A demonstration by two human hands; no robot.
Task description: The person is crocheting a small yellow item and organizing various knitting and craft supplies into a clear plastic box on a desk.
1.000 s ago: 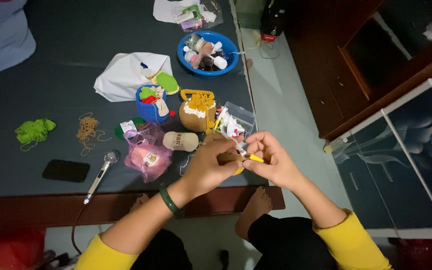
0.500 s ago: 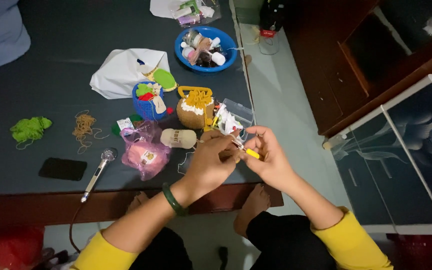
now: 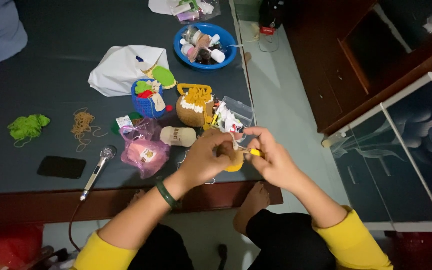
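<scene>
Item one: my left hand [image 3: 203,160], closed around a small brown and yellow crochet piece [image 3: 234,161], which sits just over the near edge of the tabletop [image 3: 51,75]. I judge the piece is pinched close so the stitches stay steady.

Item two: my right hand [image 3: 271,160], fingers closed on a yellow-handled hook [image 3: 254,152] whose tip points into the piece. A pale strand of yarn [image 3: 233,140] loops over the fingers, probably to keep it taut. Both grips are shut; neither hand is spread.

Items placed relative to the crochet piece:
- Cream yarn ball [image 3: 177,136], just beyond and to the left, likely within reach for feeding.
- Pink plastic bag [image 3: 143,150], left of the piece, beside the yarn ball.
- Brown crocheted basket with yellow handle [image 3: 194,106], directly beyond.
- Clear plastic box [image 3: 233,115] of small supplies, lid open, just beyond and to the right.
- Blue crocheted basket [image 3: 147,100], beyond and left, holding green and red bits.
- Blue bowl [image 3: 226,55], far beyond, full of small bottles.
- White bag [image 3: 121,70], far beyond and left.
- Microphone [image 3: 98,167] and black phone [image 3: 61,166], well left.
- Green yarn clump [image 3: 26,126], farthest left.
</scene>
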